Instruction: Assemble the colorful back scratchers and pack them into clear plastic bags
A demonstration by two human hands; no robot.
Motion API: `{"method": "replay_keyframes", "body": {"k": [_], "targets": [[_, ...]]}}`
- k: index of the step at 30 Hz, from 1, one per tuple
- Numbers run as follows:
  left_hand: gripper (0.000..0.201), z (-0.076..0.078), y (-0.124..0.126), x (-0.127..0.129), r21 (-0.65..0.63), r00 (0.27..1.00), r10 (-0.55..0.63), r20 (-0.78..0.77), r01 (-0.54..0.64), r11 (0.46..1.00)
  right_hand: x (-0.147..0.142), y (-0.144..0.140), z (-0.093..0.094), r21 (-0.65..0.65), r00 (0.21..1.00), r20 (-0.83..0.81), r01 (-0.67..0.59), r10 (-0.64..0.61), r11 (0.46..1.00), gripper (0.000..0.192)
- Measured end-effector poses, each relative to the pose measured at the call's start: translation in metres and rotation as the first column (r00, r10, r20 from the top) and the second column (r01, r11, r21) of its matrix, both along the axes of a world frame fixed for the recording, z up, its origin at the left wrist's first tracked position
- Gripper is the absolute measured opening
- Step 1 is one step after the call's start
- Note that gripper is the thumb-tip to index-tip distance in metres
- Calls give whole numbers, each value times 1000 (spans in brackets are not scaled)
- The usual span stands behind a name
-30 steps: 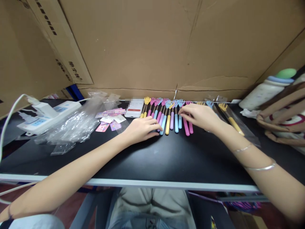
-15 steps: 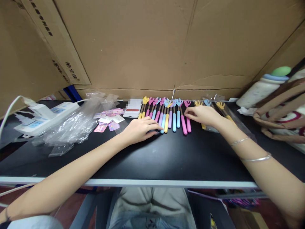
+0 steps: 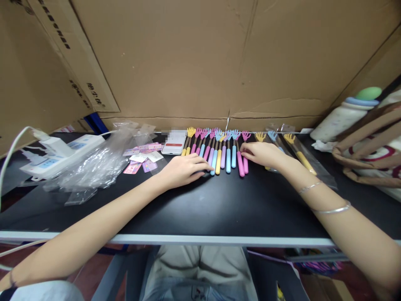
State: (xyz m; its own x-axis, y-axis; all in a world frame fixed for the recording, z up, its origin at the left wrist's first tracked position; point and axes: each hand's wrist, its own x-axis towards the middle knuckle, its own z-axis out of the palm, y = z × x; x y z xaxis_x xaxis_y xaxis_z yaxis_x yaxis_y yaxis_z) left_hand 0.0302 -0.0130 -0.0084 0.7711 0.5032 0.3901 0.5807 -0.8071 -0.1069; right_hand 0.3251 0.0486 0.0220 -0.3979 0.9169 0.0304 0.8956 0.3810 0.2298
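Observation:
A row of claw-headed back scratchers (image 3: 228,161) with pink, blue, purple and yellow handles lies side by side on the black table. My left hand (image 3: 184,168) rests over the left part of the row, its fingers stretched out and the fingertips against a blue handle (image 3: 213,165). At the right end, my right hand (image 3: 262,154) has its thumb and fingers closed on a pink back scratcher (image 3: 246,167), which lies beside another pink one (image 3: 240,164). More back scratchers, yellow (image 3: 304,162) and blue (image 3: 272,134), lie right of that hand, partly behind it.
Clear plastic bags (image 3: 100,163) pile up at left, near a white power strip (image 3: 73,144). Small printed cards (image 3: 150,166) and a phone (image 3: 173,148) lie left of the row. A bottle (image 3: 340,119) and a brown bag (image 3: 351,156) stand at right. Cardboard (image 3: 188,62) walls the back.
My right hand has shifted slightly left, and the pink back scratcher in its fingers has come closer to the pink one beside it. My left hand has stayed almost still.

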Motion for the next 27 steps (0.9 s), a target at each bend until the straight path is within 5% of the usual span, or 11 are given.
{"method": "replay_keyframes", "body": {"k": [4,7,10,13,17,27], "targets": [[28,14,7,-13,37,999,21,-27,-20,999,0,-1,1,-24,1000,-11,-3,2,1000,32],[30,30,17,-35,43,982,187,-17,-186,982,0,-1,2,-37,1000,-15,-4,4,999,32],[30,43,29,-64,31,879,478,-3,-477,878,1,0,1,-45,1000,-18,-6,5,999,32],[29,49,40,-96,2,774,626,-90,-629,778,2,1,1,-47,1000,-3,-6,6,999,33],[37,43,53,-135,-101,602,775,-192,-797,595,1,0,1,-43,1000,9,0,1,999,34],[67,9,68,-166,-75,470,876,-112,-883,464,1,2,-2,-40,999,22,33,-32,999,39]]}}
